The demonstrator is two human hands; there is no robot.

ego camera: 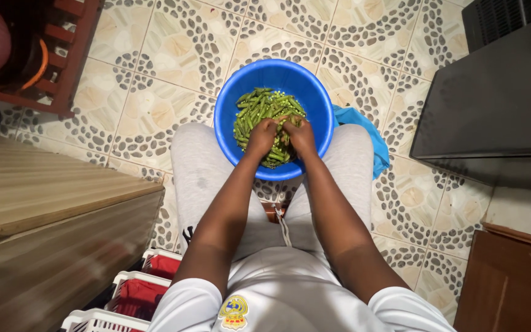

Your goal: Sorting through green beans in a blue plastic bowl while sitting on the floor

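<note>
Blue round plastic bowl (228, 98), slender green pods (259, 104), left hand (262, 136), right hand (301, 135)

- The blue bowl (275, 77) looked like smooth, slightly glossy plastic.
- The green pods (259, 107) in it had a matt, waxy skin.
- The floor tiles (167, 55) were glazed ceramic with a pebble pattern, faintly shiny.
- The grey trousers (195, 166) were soft, matt knit cloth.
- The cabinet top (44, 184) was wood-grain laminate, smooth with a dull sheen.
- The white crates (130, 289) were rigid plastic.
- The blue bag (373, 138) looked like thin, crinkled plastic.
</note>
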